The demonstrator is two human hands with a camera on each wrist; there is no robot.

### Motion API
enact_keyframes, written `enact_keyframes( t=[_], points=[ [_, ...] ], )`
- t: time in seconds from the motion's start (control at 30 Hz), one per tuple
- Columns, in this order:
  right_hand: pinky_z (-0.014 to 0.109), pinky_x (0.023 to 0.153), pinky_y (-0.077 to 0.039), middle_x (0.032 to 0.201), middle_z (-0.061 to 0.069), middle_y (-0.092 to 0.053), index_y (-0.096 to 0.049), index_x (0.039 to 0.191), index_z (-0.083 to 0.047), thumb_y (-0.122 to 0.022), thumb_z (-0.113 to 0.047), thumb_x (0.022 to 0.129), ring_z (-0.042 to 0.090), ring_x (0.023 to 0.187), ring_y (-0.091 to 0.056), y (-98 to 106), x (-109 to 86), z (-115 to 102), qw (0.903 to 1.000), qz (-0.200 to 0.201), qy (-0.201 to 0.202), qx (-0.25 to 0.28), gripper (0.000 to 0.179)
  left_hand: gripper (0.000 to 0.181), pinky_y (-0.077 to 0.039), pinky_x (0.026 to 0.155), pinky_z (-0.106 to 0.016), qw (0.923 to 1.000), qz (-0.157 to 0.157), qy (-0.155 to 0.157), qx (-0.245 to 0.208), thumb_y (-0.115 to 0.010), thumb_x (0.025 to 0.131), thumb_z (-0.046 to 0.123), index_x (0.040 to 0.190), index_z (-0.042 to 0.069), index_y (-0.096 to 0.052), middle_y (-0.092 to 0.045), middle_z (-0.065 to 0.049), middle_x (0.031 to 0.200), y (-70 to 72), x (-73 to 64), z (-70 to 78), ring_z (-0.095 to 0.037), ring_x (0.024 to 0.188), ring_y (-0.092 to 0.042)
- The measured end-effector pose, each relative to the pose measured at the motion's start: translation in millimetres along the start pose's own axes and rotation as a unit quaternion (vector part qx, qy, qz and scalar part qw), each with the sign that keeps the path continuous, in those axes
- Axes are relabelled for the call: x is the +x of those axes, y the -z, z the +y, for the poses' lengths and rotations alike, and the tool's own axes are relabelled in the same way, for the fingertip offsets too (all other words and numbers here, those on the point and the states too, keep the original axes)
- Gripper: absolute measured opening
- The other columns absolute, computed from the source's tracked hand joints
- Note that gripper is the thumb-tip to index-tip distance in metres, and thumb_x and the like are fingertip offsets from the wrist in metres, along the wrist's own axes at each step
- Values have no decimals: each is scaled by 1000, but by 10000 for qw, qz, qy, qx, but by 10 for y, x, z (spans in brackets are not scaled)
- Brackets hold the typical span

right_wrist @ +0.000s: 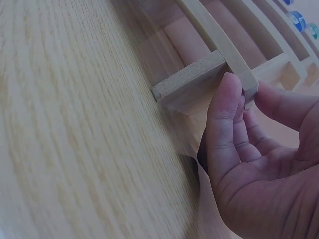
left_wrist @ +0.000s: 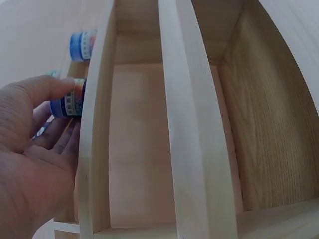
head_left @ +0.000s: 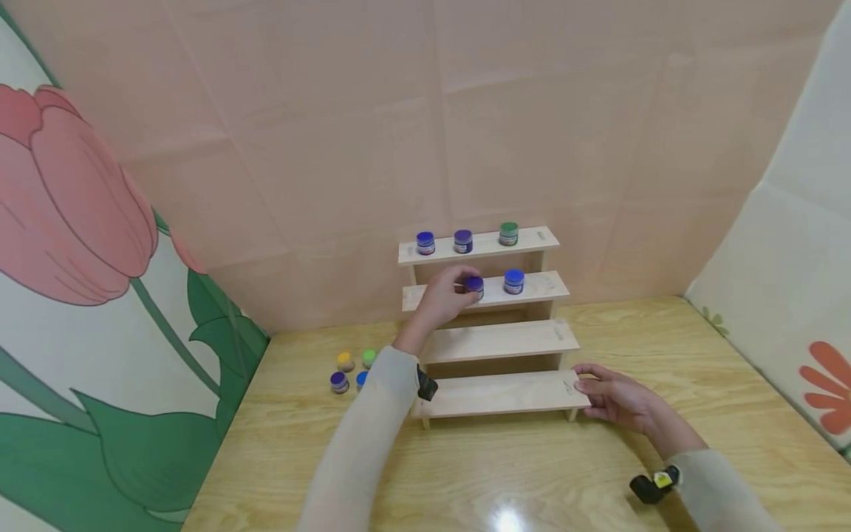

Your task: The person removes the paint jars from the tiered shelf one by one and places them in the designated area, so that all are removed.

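My left hand (head_left: 447, 299) pinches a small paint jar with a dark purple-blue lid (head_left: 474, 287) at the second tier from the top of a wooden step shelf (head_left: 499, 341). In the left wrist view, thumb and fingers lie around that jar (left_wrist: 70, 102), right at the board's edge. Just right of it on the same tier stands a blue-lidded jar (head_left: 514, 281). My right hand (head_left: 618, 399) grips the right end of the lowest board (head_left: 499, 395); the right wrist view shows thumb and fingers on either side of the board's corner (right_wrist: 244, 82).
On the top tier stand a blue-lidded jar (head_left: 425, 243), a purple-lidded jar (head_left: 463, 241) and a green-lidded jar (head_left: 508, 233). Left of the shelf, several more jars, including a yellow-lidded one (head_left: 345, 361), sit on the wooden table (head_left: 279, 443), partly behind the left sleeve.
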State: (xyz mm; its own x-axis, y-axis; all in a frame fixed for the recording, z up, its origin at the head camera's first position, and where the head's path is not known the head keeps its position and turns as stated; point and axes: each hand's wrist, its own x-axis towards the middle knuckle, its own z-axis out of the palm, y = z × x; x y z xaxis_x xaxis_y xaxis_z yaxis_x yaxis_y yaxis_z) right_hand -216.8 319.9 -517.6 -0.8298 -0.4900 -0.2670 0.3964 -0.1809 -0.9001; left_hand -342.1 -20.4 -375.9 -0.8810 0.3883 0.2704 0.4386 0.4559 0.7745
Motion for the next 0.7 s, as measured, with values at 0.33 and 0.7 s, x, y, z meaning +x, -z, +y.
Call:
enact_keyframes(
  t=[0.33, 0.7],
  points=[
    [26, 77, -61, 105, -3, -72, -58, 119, -28, -46, -8, 107, 12, 92, -70, 0, 2, -10, 9999, -95, 43, -51, 26, 39, -57, 92, -24, 9996, 207, -49, -174, -78, 90, 11, 127, 8, -66, -63, -7, 124, 157, -148, 66, -22, 112, -65],
    [26, 78, -61, 105, -4, -72, -58, 118, -29, -46, -8, 107, 11, 93, -70, 30, 17, 15, 9999, -111, 59, -71, 26, 38, -58, 91, -27, 9982, 333, -387, -322, -79, 89, 8, 124, 5, -66, -63, -12, 121, 438, -428, -10, -27, 110, -65]
  ],
)
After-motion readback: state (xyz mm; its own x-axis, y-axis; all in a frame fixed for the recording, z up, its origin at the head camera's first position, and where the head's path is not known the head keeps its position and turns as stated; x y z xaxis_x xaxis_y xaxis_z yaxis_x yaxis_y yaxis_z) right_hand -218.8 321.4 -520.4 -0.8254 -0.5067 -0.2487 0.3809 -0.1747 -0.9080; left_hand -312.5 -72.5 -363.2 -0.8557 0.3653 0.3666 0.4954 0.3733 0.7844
